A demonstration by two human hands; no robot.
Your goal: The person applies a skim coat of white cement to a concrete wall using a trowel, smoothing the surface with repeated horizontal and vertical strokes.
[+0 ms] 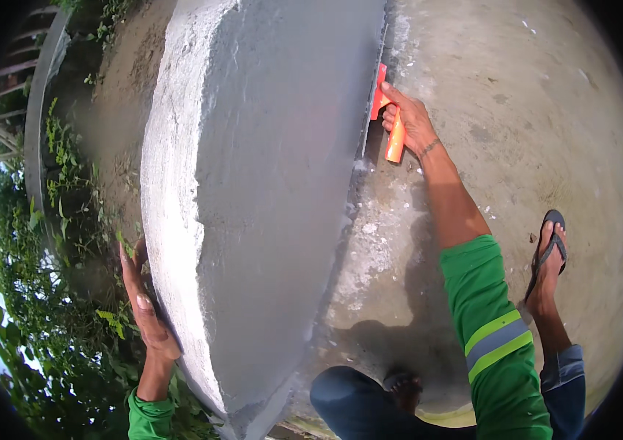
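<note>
My right hand (408, 121) grips an orange-handled trowel (396, 138), its blade running along the far-right edge of a grey plastered concrete wall (267, 198), where it meets the floor. The plaster is smooth grey on this face, with a rough white band (172, 132) along its left edge. My left hand (148, 312) rests against the outer left side of that band, fingers stretched out and holding nothing that I can see.
The concrete floor (517, 132) with pale splatters spans the right, where my sandalled foot (550, 249) and bent knee (348, 400) show. Left of the wall are soil (121, 88), green plants (55, 308), a concrete ledge (36, 132) and slatted structures (7, 125).
</note>
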